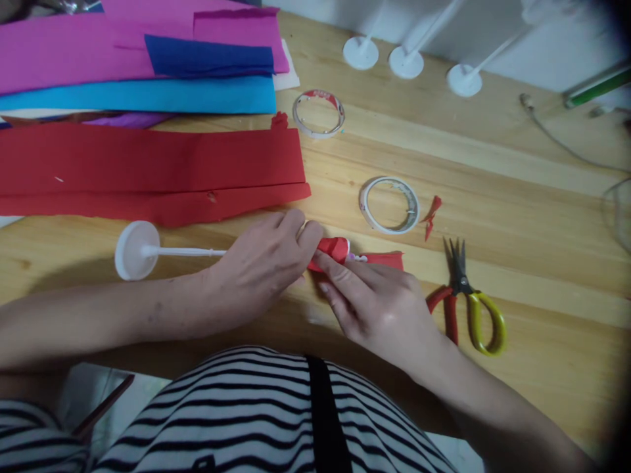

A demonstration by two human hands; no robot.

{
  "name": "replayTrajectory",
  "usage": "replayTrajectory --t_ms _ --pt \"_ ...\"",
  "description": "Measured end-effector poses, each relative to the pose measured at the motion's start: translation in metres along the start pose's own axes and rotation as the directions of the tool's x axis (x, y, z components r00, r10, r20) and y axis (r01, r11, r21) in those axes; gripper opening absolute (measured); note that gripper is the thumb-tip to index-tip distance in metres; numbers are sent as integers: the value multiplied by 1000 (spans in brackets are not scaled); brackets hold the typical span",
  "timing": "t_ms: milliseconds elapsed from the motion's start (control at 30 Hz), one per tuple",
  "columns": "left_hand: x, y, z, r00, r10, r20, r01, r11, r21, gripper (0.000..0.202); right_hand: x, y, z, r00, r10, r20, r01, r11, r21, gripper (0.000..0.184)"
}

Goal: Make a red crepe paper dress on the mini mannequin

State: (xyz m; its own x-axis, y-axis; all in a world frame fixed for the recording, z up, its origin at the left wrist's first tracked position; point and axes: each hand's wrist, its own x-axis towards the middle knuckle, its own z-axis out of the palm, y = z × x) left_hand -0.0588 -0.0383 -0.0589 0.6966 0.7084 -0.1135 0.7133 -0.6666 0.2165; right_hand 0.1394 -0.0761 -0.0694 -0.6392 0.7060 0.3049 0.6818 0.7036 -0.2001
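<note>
My left hand [263, 263] is closed around a white plastic stick with a round base [135, 249] that lies flat on the wooden table [517, 217], its base pointing left. My right hand [379, 302] pinches a red crepe paper strip [382, 259] against the stick's end, where the paper forms a small red roll [335, 248]. Both hands meet at that roll, near the table's front edge.
Long red crepe sheets [148, 171] lie at left, with pink [73, 52], dark blue [207, 58] and light blue [138, 95] sheets behind. Two tape rings [389, 205] [318, 113], red scraps [432, 213], scissors [468, 302] at right, three more white stands [407, 62] at the back.
</note>
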Motion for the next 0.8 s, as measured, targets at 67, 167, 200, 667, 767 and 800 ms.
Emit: replayTrajectory --t_ms 67,167,200,667,767,800 --pt "0 0 -2 1000 -9 12 9 1000 -12 18 -1 -1 1 1000 9 13 -9 1000 -8 31" --pt "1 0 -6 999 2 37 -2 1000 -18 19 -3 -2 3 999 -4 38 4 1000 -17 34" --pt "1 0 -8 999 7 49 -6 1000 -15 21 -3 -3 3 998 -14 53 15 1000 -16 35" --pt "3 -25 -3 981 -183 -58 160 947 -278 49 -2 7 -15 994 -38 -101 48 993 107 14" --pt "5 -26 -6 982 -185 -49 164 945 -282 45 -1 15 -25 995 56 -86 -49 995 89 12" --pt "5 -26 -7 981 -188 -55 167 948 -270 45 0 18 -27 991 107 -79 -98 990 105 12"
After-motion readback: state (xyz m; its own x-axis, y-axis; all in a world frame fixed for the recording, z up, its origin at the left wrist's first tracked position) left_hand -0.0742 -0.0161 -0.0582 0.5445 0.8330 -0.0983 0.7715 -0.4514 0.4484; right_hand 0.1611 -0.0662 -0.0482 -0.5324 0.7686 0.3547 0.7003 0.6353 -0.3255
